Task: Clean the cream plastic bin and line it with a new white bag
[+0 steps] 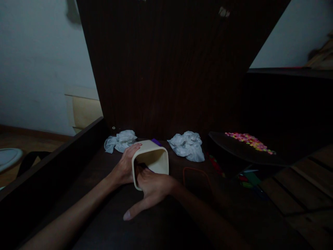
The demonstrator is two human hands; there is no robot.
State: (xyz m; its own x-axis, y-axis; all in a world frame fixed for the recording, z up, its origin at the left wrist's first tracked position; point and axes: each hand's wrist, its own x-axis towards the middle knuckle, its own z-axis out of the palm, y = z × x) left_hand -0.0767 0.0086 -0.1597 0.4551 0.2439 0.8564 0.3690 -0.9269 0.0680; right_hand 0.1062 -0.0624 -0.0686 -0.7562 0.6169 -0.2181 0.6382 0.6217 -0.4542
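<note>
A cream-coloured plastic container [162, 163] with rounded corners lies tipped on its side, its mouth facing me. My left hand [126, 166] is closed around its left side, with the fingertips on top. The fingers of my right hand [156, 187] reach inside the mouth, while its thumb sticks out straight to the left. Those inner fingers are mostly hidden in shadow, and I see nothing held in them. Just behind the container a bit of a purple item [156, 142] shows.
Crumpled whitish plastic bags lie at the left [122, 139] and right [187, 146] against the upright dark panel [166, 69]. A reddish-brown rectangular frame [196, 169] is beside my right arm. Pink and yellow bits [249, 141] lie on a dark surface; slatted wood [299, 191] is at right.
</note>
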